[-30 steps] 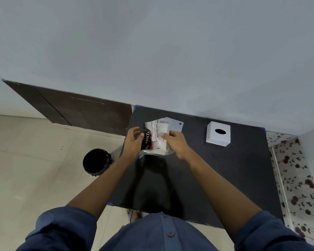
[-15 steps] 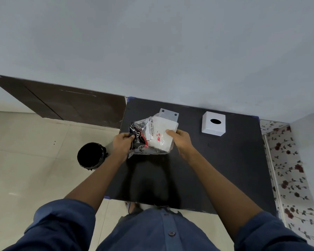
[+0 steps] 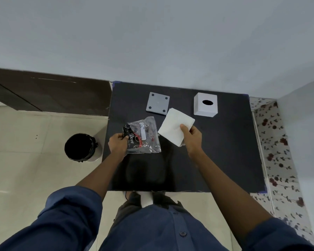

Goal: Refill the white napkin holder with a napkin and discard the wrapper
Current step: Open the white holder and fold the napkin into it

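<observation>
From my remote seat I see the napkin stack (image 3: 174,126), white and folded square, held above the black bench (image 3: 225,151) just on the near-left side of the white napkin holder (image 3: 205,104), not touching it. My right hand (image 3: 191,137) has it in a clenched grip, thumb on top near the stack's near corner, fingers underneath. The holder is a white cube with a dark oval slot in its top face; it stands on the bench near the far edge, close to the wall.

Left of the holder, the clear plastic wrapper (image 3: 143,137) with black, red and white print hangs crumpled over the bench, apart from the napkins. My left hand (image 3: 118,144) is grasping it by its left end, fingers closed on the dark printed part.

Between the wrapper and the far edge, left of the holder, a grey square plate (image 3: 157,104) with a dark dot near each corner lies flat on the bench; the napkin stack's far corner overlaps its near-right corner in this view.

Far left of the holder, off the bench, a bin (image 3: 81,147) with a black liner stands on the pale tiled floor (image 3: 25,160).
</observation>
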